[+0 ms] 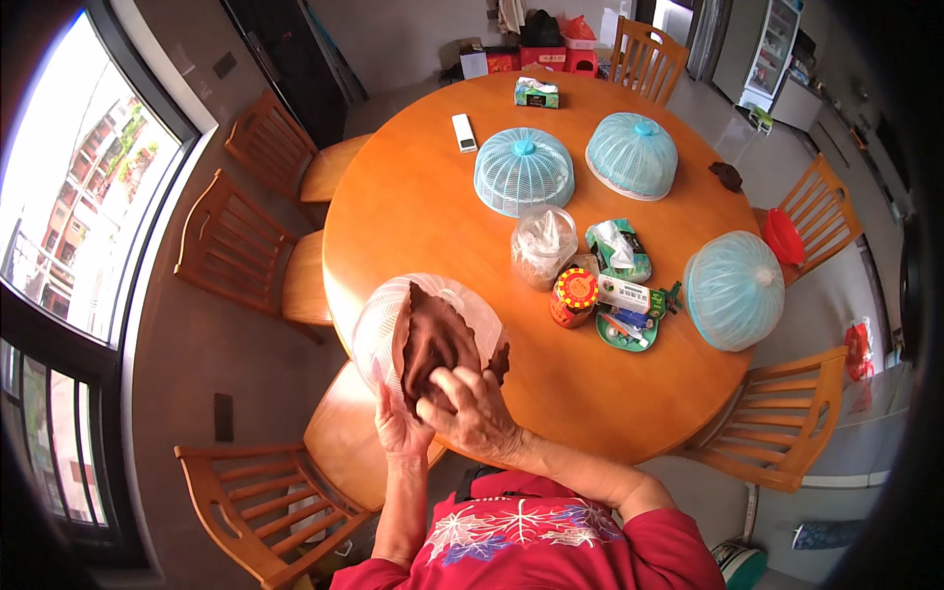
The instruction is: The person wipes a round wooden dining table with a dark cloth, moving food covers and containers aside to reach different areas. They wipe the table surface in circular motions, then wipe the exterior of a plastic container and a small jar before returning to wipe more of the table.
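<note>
Red shirt w/ leaf print (521, 551) closest to cam. L hand (401, 431): grip clamped on lower edge of white mesh cover (376, 329), thumb showing, fingertips hidden. R hand (482, 415): fingers bent, touching brown cloth (431, 329) lying against cover; can't tell if grip's pinched on it. Cover + cloth held up over near-L edge of round wooden surface (413, 216). Further off: 3 blue mesh covers (523, 177), clear jar (541, 258), jar w/ red-&-yellow lid (573, 291).

Wooden chairs (307, 280) around a round table (413, 206) with a tissue box (537, 96).
</note>
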The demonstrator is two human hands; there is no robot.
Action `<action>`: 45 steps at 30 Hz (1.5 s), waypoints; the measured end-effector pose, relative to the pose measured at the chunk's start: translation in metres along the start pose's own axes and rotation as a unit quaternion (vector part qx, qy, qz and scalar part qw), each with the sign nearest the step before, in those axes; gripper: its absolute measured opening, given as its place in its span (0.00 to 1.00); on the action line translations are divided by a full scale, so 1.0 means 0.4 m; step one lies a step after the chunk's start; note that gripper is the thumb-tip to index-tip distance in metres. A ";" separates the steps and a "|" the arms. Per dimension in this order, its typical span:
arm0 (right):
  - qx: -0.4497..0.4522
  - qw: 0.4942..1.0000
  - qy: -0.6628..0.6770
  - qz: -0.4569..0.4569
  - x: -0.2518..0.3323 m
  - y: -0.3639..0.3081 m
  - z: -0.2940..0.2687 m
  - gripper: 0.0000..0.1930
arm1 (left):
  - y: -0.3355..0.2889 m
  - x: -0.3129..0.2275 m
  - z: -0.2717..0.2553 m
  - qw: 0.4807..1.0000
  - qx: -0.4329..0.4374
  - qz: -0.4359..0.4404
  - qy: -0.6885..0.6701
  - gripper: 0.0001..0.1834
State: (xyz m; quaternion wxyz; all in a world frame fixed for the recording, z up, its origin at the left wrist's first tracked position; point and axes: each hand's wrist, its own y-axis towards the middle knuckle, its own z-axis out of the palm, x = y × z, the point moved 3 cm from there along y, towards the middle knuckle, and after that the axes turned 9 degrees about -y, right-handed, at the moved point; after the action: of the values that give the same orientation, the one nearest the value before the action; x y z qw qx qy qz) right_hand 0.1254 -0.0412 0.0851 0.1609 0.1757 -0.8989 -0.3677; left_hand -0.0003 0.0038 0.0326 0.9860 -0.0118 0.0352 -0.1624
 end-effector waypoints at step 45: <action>0.063 0.929 0.178 0.318 -0.112 -0.254 0.008 0.19 | -0.065 -0.081 -0.320 0.972 -0.233 0.028 -0.023 0.26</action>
State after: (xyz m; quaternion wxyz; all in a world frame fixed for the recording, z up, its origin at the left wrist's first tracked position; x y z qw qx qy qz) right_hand 0.1839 -0.0877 0.0029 0.4159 -0.0472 -0.8853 -0.2026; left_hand -0.0487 -0.0119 -0.0918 0.9609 -0.2438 0.0496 -0.1213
